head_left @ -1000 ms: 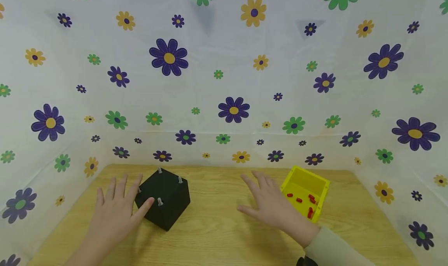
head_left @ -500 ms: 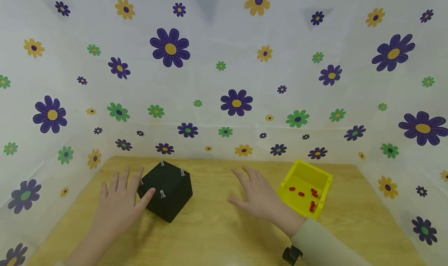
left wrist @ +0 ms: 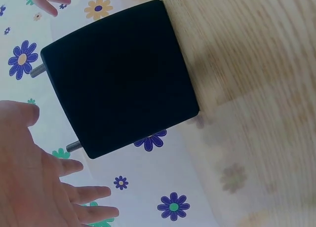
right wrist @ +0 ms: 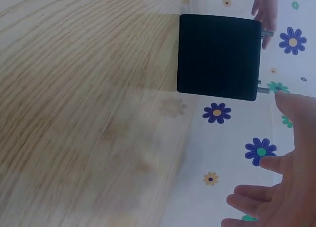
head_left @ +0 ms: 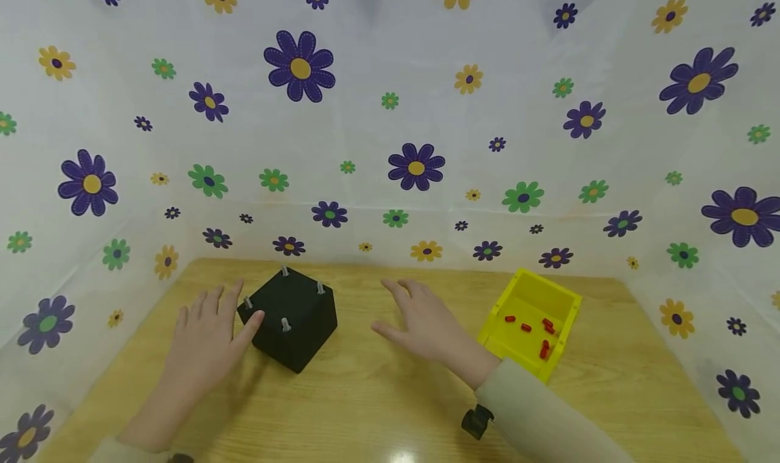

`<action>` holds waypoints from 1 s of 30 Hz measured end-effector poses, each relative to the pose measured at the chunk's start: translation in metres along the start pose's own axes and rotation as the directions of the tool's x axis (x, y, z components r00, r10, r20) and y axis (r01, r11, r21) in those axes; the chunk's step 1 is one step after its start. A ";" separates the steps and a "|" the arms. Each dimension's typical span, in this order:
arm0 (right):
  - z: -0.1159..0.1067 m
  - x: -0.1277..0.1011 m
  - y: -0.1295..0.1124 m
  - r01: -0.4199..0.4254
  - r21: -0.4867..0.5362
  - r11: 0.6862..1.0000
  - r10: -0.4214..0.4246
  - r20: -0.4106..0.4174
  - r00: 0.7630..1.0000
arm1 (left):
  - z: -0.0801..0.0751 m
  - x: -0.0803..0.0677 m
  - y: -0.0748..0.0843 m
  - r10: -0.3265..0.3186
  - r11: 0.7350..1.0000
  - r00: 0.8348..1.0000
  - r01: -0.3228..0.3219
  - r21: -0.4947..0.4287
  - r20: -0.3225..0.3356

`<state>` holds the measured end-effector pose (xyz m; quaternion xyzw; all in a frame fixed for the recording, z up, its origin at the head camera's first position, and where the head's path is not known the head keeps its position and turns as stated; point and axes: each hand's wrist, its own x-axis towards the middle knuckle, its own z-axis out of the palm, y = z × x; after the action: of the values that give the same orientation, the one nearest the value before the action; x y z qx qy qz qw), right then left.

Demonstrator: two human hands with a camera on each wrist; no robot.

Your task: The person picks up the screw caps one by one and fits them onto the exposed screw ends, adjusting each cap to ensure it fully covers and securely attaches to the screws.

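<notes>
A black cube-shaped block (head_left: 295, 321) stands on the wooden table, turned corner-on, with a grey threaded stud (head_left: 286, 324) near each corner of its top. My left hand (head_left: 207, 341) hovers at the block's left side, fingers spread, thumb overlapping its edge in the head view. In the left wrist view that hand (left wrist: 29, 172) is apart from the block and holds nothing. To the block's right, my right hand (head_left: 429, 321) hangs over the table with fingers extended and nothing in them. Behind its forearm stands a yellow open bin (head_left: 563, 334) holding several small red cylinders (head_left: 526, 327).
The wooden table (head_left: 365, 409) carries the block and the bin. A white flower-printed sheet (head_left: 365, 124) encloses the back and both sides. A dark wrist device (head_left: 477, 421) sits under the right sleeve (head_left: 536, 409).
My right hand has moved left, away from the bin and closer to the block. The left hand stays beside the block. The head view has tilted slightly downward.
</notes>
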<state>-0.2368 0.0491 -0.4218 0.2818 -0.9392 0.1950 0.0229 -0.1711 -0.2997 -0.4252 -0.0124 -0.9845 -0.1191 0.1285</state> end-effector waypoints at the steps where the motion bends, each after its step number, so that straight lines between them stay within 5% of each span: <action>1: 0.001 0.002 -0.001 0.001 0.007 1.000 -0.001 0.000 1.000 | 0.000 0.001 0.000 0.005 1.000 1.000 -0.005 0.001 -0.010; 30: 0.036 0.047 -0.038 -0.031 0.074 0.997 0.027 0.051 0.998 | 0.014 0.004 -0.010 -0.047 0.994 0.997 0.053 -0.096 0.069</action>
<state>-0.2538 -0.0183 -0.4343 0.2734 -0.9355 0.2231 -0.0140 -0.1794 -0.3064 -0.4395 0.0021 -0.9812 -0.1698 0.0917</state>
